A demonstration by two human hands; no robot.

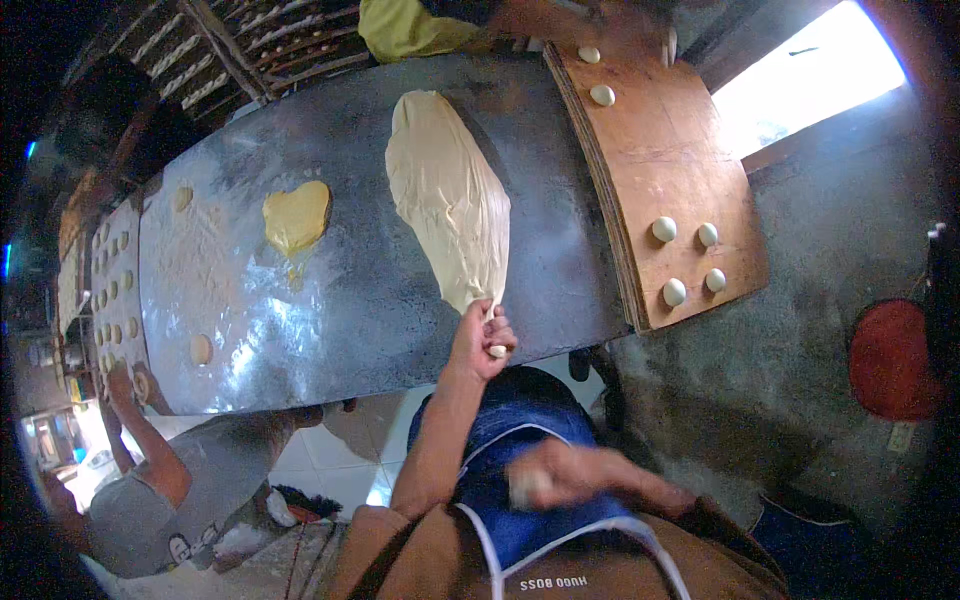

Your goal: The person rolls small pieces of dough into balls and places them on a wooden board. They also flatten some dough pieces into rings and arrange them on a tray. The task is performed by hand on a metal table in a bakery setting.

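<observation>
A long, pale sheet of dough (450,200) stretches over the dark work table, its surface wrinkled and its near end gathered to a narrow neck. Around that neck my left hand (483,343) is closed, and a small round bit of dough (497,351) bulges from the fist. My right hand (556,472), blurred by motion, is in front of my blue apron (430,430), apart from the table. It looks closed, with a pale lump at its fingers that I cannot make out clearly.
Wooden boards (670,180) at the right carry several pale dough balls (664,229). A yellow, greasy mass (297,215) lies on the dark table (360,330). At the left, a co-worker's hand (120,385) is by a tray of dough rounds (113,289). Another person in yellow (410,30) stands opposite.
</observation>
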